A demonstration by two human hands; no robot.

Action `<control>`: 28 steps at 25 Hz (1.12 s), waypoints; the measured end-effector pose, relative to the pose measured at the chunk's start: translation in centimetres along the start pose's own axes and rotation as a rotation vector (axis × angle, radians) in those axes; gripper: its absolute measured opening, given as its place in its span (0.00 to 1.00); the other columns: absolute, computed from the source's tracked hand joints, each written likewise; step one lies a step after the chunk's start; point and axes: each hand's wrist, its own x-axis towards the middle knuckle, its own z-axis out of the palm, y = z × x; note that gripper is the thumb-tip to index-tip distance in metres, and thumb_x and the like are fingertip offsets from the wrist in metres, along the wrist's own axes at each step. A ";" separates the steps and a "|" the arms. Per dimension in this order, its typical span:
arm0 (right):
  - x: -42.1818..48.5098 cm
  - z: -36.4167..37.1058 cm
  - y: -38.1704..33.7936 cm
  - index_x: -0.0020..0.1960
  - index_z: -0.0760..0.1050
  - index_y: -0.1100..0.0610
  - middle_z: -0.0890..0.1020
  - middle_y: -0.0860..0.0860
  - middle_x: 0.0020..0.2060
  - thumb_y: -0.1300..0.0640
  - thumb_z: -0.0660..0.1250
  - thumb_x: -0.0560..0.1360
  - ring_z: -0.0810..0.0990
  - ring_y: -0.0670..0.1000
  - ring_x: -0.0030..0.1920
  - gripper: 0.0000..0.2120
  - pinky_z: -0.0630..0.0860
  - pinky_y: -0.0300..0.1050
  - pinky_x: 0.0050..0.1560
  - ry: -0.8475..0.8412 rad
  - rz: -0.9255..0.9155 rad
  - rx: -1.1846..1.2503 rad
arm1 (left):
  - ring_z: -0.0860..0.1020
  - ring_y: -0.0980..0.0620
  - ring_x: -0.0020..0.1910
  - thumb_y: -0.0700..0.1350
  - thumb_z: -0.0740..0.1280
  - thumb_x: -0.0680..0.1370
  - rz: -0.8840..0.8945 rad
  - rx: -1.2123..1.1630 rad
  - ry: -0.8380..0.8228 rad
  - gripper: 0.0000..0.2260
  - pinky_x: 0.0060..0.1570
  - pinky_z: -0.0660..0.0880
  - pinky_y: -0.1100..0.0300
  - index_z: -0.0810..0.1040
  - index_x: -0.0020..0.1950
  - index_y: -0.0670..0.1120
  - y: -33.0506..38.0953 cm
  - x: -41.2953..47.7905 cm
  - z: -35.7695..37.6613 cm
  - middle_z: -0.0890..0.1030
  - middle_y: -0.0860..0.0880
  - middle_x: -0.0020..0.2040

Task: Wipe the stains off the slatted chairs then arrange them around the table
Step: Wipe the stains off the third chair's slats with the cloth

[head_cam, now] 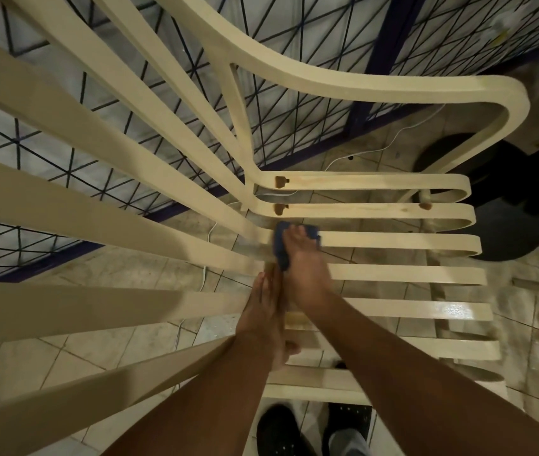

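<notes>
A cream slatted chair (393,241) fills the view from above, its back slats running to the left and its seat slats to the right. My right hand (304,268) presses a blue cloth (281,245) onto a seat slat near where seat and back meet. My left hand (268,320) rests flat on a slat just below, its thumb curled under the slat's edge. Brown stains (279,182) mark the two upper seat slats, another stain (425,205) sits at their far end. The armrest (393,90) curves across the top.
A black round table base (518,225) stands on the tiled floor right of the chair. A blue-framed wire mesh panel (294,103) runs behind the chair. A white cable (393,139) lies on the floor. My shoes (281,429) show at the bottom.
</notes>
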 end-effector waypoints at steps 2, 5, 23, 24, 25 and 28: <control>1.1 0.1 -3.0 0.79 0.63 0.58 0.69 0.55 0.75 0.68 0.59 0.80 0.68 0.55 0.75 0.28 0.66 0.48 0.73 -0.109 0.059 0.335 | 0.36 0.27 0.78 0.76 0.44 0.77 -0.037 0.234 0.055 0.35 0.70 0.22 0.37 0.56 0.81 0.63 -0.5 -1.0 -0.5 0.35 0.37 0.79; 1.4 -0.9 -5.1 0.59 0.76 0.58 0.81 0.57 0.52 0.65 0.59 0.82 0.81 0.56 0.51 0.10 0.77 0.47 0.52 -0.035 0.330 1.059 | 0.30 0.32 0.78 0.73 0.43 0.79 0.087 0.135 0.070 0.47 0.67 0.22 0.38 0.34 0.81 0.38 0.5 -0.5 -0.6 0.30 0.32 0.78; 4.9 -1.2 -0.7 0.57 0.78 0.60 0.82 0.56 0.50 0.54 0.77 0.72 0.82 0.55 0.50 0.18 0.78 0.44 0.44 0.238 0.437 0.397 | 0.24 0.29 0.73 0.74 0.51 0.78 0.106 -0.021 0.162 0.55 0.76 0.31 0.39 0.24 0.74 0.31 0.8 -0.5 -0.2 0.21 0.28 0.71; 4.5 -1.9 -0.3 0.58 0.78 0.60 0.82 0.57 0.50 0.55 0.76 0.73 0.82 0.56 0.50 0.17 0.79 0.45 0.45 0.252 0.413 0.354 | 0.24 0.30 0.74 0.74 0.52 0.78 0.105 -0.034 0.168 0.55 0.76 0.31 0.39 0.25 0.74 0.31 0.7 -0.6 -0.2 0.21 0.28 0.71; 4.2 -2.4 0.7 0.58 0.77 0.60 0.82 0.56 0.50 0.56 0.75 0.74 0.81 0.55 0.50 0.17 0.79 0.45 0.45 0.262 0.409 0.321 | 0.25 0.30 0.74 0.73 0.52 0.78 0.102 -0.050 0.171 0.55 0.76 0.31 0.39 0.25 0.74 0.32 0.6 -0.7 -0.2 0.21 0.28 0.71; 2.8 -4.5 5.6 0.55 0.78 0.59 0.82 0.53 0.47 0.57 0.75 0.72 0.81 0.53 0.45 0.14 0.79 0.45 0.42 0.347 0.445 0.322 | 0.25 0.31 0.74 0.73 0.53 0.78 0.110 -0.090 0.171 0.55 0.75 0.27 0.40 0.25 0.75 0.33 0.4 -1.0 -0.2 0.21 0.30 0.72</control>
